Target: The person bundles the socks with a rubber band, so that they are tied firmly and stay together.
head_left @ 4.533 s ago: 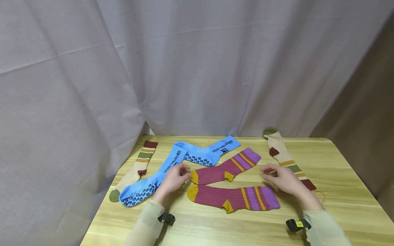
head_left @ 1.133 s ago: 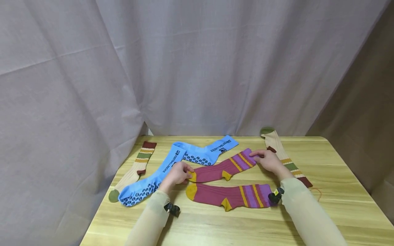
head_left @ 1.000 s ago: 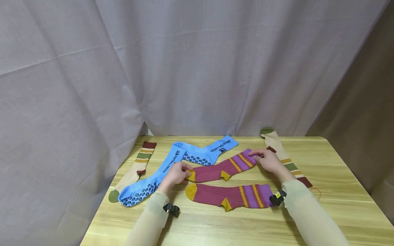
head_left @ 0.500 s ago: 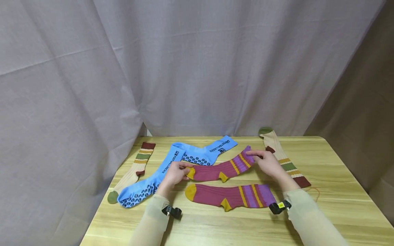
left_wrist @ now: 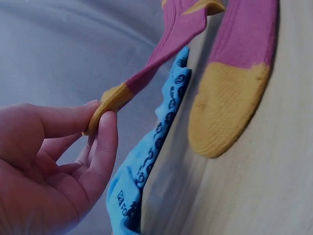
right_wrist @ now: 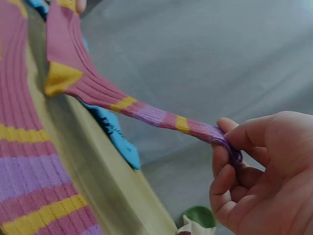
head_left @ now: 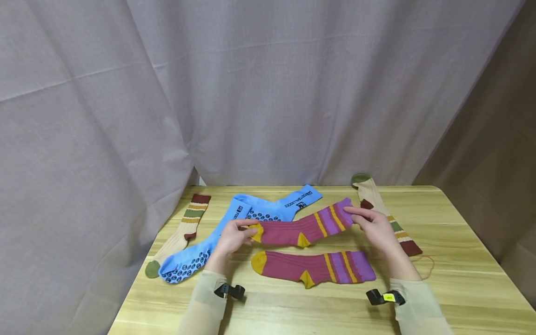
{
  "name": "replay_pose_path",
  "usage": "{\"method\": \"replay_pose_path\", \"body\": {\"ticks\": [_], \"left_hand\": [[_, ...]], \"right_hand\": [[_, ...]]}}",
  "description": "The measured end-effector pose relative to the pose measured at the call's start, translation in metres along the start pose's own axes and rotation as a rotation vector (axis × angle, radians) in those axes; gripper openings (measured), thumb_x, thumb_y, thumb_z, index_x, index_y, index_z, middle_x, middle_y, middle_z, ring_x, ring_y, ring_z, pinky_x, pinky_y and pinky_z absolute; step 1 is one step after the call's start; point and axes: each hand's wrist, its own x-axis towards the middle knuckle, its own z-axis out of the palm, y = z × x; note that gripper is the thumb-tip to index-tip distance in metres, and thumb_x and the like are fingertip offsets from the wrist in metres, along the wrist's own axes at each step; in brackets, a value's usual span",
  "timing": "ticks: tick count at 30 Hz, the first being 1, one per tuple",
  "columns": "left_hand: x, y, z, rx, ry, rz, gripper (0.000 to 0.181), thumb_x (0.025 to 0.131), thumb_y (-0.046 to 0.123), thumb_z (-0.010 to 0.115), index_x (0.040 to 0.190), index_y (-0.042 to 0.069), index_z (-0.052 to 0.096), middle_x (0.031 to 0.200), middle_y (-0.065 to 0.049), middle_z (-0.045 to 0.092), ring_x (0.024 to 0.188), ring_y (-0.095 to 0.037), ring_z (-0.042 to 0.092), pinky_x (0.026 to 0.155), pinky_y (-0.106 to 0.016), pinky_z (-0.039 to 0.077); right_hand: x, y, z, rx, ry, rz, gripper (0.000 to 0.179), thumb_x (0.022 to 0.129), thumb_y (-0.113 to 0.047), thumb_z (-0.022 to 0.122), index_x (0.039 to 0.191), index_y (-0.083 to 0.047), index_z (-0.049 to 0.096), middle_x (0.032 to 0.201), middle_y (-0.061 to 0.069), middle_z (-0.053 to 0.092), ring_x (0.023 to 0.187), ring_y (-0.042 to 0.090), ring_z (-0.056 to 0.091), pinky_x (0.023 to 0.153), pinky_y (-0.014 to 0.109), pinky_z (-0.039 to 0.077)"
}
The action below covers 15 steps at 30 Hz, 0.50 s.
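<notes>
A maroon sock point(head_left: 284, 232) with yellow toe and heel and a purple striped cuff is stretched between both hands, lifted off the table. My left hand point(head_left: 232, 238) pinches its yellow toe between thumb and fingers, plain in the left wrist view. At the other end my right hand point(head_left: 377, 230) pinches the purple cuff, which bunches at the fingertips point(right_wrist: 230, 134) in the right wrist view. The matching maroon sock point(head_left: 289, 267) lies flat on the table just below, toe to the left. Behind the held sock, two blue socks with black dots are partly covered by it and my left hand.
One blue sock point(head_left: 184, 266) slants at left; the other blue sock point(head_left: 276, 204) lies behind. A cream striped sock point(head_left: 177, 237) is at far left, and another cream striped sock point(head_left: 372, 193) at right, near an orange thread point(head_left: 431, 267). Grey curtain point(head_left: 268, 93) hangs behind the wooden table point(head_left: 293, 311).
Both hands, first hovering by the upper maroon sock's ends, took hold of its toe and cuff. They have since raised it off the table, and its cuff spread out over the last half second.
</notes>
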Motion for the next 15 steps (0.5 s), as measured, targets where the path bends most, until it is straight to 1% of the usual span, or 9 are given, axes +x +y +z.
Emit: {"method": "replay_pose_path", "body": {"ticks": [2, 4, 7, 10, 12, 15], "left_hand": [[-0.001, 0.001, -0.002, -0.027, 0.004, 0.005, 0.03, 0.097, 0.001, 0.076, 0.127, 0.0, 0.076, 0.113, -0.015, 0.077, 0.073, -0.035, 0.071, 0.073, -0.047, 0.065], [-0.002, 0.003, -0.003, -0.054, 0.005, 0.009, 0.029, 0.097, 0.001, 0.075, 0.126, -0.002, 0.076, 0.118, -0.016, 0.076, 0.071, -0.029, 0.071, 0.072, -0.046, 0.065], [-0.004, 0.008, -0.004, -0.086, -0.006, 0.005, 0.027, 0.098, 0.0, 0.075, 0.125, -0.004, 0.076, 0.121, -0.019, 0.074, 0.07, -0.018, 0.069, 0.073, -0.046, 0.065], [-0.007, 0.012, -0.005, -0.085, -0.027, 0.006, 0.026, 0.098, 0.0, 0.074, 0.124, -0.005, 0.076, 0.125, -0.019, 0.074, 0.067, -0.013, 0.068, 0.072, -0.043, 0.065], [-0.009, 0.015, -0.006, -0.072, -0.049, 0.011, 0.025, 0.098, 0.0, 0.074, 0.123, -0.005, 0.077, 0.128, -0.018, 0.073, 0.066, -0.014, 0.067, 0.071, -0.043, 0.066], [-0.01, 0.018, -0.006, -0.051, -0.09, 0.024, 0.025, 0.098, 0.0, 0.074, 0.122, -0.004, 0.077, 0.131, -0.018, 0.072, 0.064, -0.016, 0.067, 0.074, -0.051, 0.065]], "right_hand": [[-0.005, 0.001, -0.004, 0.008, 0.003, 0.01, 0.04, 0.113, -0.03, 0.056, 0.143, -0.007, 0.068, 0.15, 0.018, 0.057, 0.118, 0.013, 0.051, 0.09, 0.03, 0.049], [-0.01, 0.003, -0.007, 0.014, 0.005, 0.012, 0.041, 0.113, -0.031, 0.056, 0.142, -0.006, 0.069, 0.152, 0.017, 0.058, 0.117, 0.004, 0.051, 0.089, 0.028, 0.051], [-0.017, 0.006, -0.012, -0.002, 0.002, 0.003, 0.039, 0.113, -0.028, 0.057, 0.139, -0.004, 0.071, 0.149, 0.018, 0.061, 0.111, -0.004, 0.054, 0.086, 0.028, 0.053], [-0.022, 0.009, -0.017, -0.031, -0.031, -0.019, 0.034, 0.112, -0.024, 0.059, 0.133, -0.001, 0.073, 0.141, 0.02, 0.065, 0.107, -0.004, 0.057, 0.085, 0.025, 0.053], [-0.025, 0.01, -0.022, -0.044, -0.064, -0.028, 0.031, 0.111, -0.021, 0.061, 0.129, 0.0, 0.075, 0.136, 0.02, 0.068, 0.104, -0.002, 0.059, 0.084, 0.023, 0.054], [-0.028, 0.01, -0.028, -0.042, -0.12, -0.045, 0.026, 0.11, -0.016, 0.063, 0.125, 0.001, 0.075, 0.129, 0.019, 0.07, 0.103, 0.001, 0.062, 0.086, 0.021, 0.055]]}}
